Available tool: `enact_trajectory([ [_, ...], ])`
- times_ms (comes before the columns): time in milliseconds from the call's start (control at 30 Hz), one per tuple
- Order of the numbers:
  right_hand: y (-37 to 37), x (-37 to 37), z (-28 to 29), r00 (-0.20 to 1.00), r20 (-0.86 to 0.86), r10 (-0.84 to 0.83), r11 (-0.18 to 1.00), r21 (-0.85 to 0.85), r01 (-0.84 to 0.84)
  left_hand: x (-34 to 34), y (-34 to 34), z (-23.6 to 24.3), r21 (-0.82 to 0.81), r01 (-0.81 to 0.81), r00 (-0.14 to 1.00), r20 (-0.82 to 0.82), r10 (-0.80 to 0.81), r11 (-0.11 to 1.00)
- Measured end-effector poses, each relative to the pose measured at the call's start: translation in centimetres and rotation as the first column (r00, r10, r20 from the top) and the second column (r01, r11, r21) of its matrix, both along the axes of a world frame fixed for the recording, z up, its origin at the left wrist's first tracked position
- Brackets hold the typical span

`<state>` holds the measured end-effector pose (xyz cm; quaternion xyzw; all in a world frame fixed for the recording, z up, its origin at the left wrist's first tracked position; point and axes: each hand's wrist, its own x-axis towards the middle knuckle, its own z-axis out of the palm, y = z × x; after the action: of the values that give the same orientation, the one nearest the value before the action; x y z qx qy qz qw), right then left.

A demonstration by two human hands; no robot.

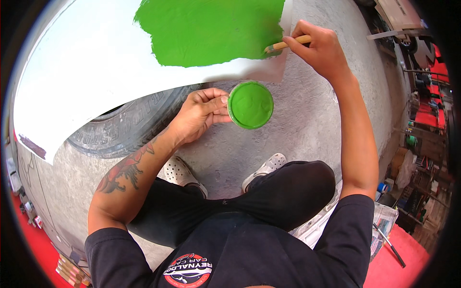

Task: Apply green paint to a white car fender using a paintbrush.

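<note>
My left hand [204,108] is closed round the side of a round cup of green paint [250,103], holding it over the concrete floor below a white vehicle panel [72,57]. My right hand [312,45] grips a wooden-handled paintbrush [297,41], its bristles touching the lower right part of a large green painted patch [211,29] on the panel. The patch has rough edges, with white and some grey surface around it. A black tyre [105,139] sits under the panel's curved lower edge, left of my left hand.
My shoes [262,165] and bent legs are on the grey concrete floor [230,149]. At lower right lie newspaper [386,216], a long dark-handled tool [394,249] and a red surface [403,264]. Assorted shop items and red objects line the far right and lower left edges.
</note>
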<state>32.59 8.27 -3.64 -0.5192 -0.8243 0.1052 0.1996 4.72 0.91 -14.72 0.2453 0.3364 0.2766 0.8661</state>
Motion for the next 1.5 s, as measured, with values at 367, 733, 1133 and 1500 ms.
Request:
enact_trajectory([
  [367,-0.2,0.1,-1.5,0.994,-0.108,0.031,0.999,-0.030,-0.035,0.2,0.0,0.0,0.007,0.014,1.000,-0.010,-0.014,1.000],
  [733,-0.2,-0.5,-1.2,0.994,-0.110,0.025,0.999,-0.026,-0.028,0.3,0.0,0.1,0.003,0.017,1.000,-0.008,-0.017,1.000],
  [1133,-0.2,-2.1,-0.8,0.983,-0.183,-0.012,0.999,-0.039,0.005,0.2,-0.1,0.2,0.001,0.022,1.000,0.003,-0.022,1.000],
  [1500,0.5,-4.4,1.6,0.987,-0.157,-0.020,0.992,-0.126,0.000,-0.1,-0.1,0.2,0.000,0.017,1.000,0.008,-0.017,1.000],
])
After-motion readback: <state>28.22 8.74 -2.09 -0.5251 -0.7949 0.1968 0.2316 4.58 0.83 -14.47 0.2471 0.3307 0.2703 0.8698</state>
